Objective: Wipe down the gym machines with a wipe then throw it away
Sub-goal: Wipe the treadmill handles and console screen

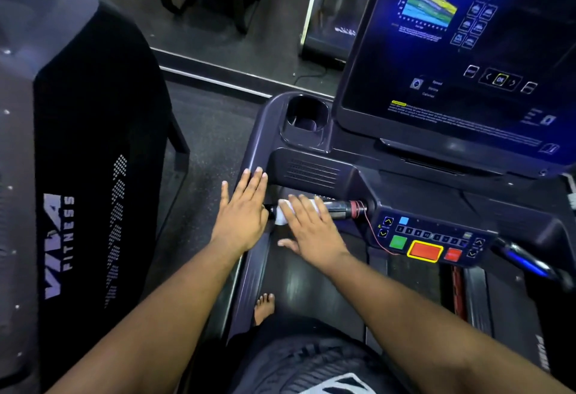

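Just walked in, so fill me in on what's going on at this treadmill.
A person stands on the treadmill and wipes its front handlebar. The right hand presses a white wipe onto the bar with straight fingers. The left hand rests flat on the console's left side rail. The screen is lit.

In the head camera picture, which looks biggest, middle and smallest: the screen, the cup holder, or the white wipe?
1. Screen, biggest by far.
2. Cup holder.
3. White wipe, smallest, though the right hand hides part of it.
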Demonstrator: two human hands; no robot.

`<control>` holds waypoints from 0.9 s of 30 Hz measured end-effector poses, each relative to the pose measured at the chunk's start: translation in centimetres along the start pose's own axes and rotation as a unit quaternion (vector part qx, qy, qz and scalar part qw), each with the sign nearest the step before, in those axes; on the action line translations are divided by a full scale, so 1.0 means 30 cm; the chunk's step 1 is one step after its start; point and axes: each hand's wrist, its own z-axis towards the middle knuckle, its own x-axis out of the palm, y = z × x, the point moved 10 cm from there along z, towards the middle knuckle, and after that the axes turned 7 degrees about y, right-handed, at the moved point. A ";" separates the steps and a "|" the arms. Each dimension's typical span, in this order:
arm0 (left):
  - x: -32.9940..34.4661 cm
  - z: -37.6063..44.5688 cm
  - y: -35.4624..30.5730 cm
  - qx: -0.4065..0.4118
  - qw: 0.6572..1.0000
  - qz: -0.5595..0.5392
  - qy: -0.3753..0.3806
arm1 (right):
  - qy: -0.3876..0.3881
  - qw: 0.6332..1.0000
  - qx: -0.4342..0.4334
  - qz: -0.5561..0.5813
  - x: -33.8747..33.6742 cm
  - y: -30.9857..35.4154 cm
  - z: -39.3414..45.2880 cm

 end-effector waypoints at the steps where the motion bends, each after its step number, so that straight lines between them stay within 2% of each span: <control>1: 0.000 0.003 0.000 0.002 1.000 -0.003 -0.002 | -0.033 0.999 0.006 -0.018 0.016 -0.036 -0.047; 4: 0.002 0.007 0.002 -0.001 1.000 -0.001 -0.002 | -0.066 0.997 0.044 -0.011 -0.009 -0.142 -0.056; 8: 0.003 0.003 0.000 0.004 1.000 -0.009 -0.010 | 0.010 0.994 0.104 0.032 -0.081 -0.190 0.071; 10: 0.002 0.000 -0.002 0.005 1.000 -0.014 -0.008 | 0.021 0.994 0.100 0.048 -0.074 -0.187 0.067; 16: 0.000 0.002 -0.001 0.003 1.000 -0.006 -0.005 | -0.056 0.995 0.086 0.003 0.030 -0.192 -0.118; 19: 0.005 0.001 0.008 0.001 1.000 -0.006 -0.005 | 0.004 0.993 0.116 0.025 -0.032 -0.208 -0.006; 22: 0.009 -0.001 0.005 0.001 1.000 -0.011 -0.002 | 0.089 0.991 0.100 0.030 -0.065 -0.192 0.101; 27: -0.001 -0.001 0.004 0.002 1.000 -0.017 -0.006 | 0.047 0.996 0.079 0.008 -0.019 -0.122 0.009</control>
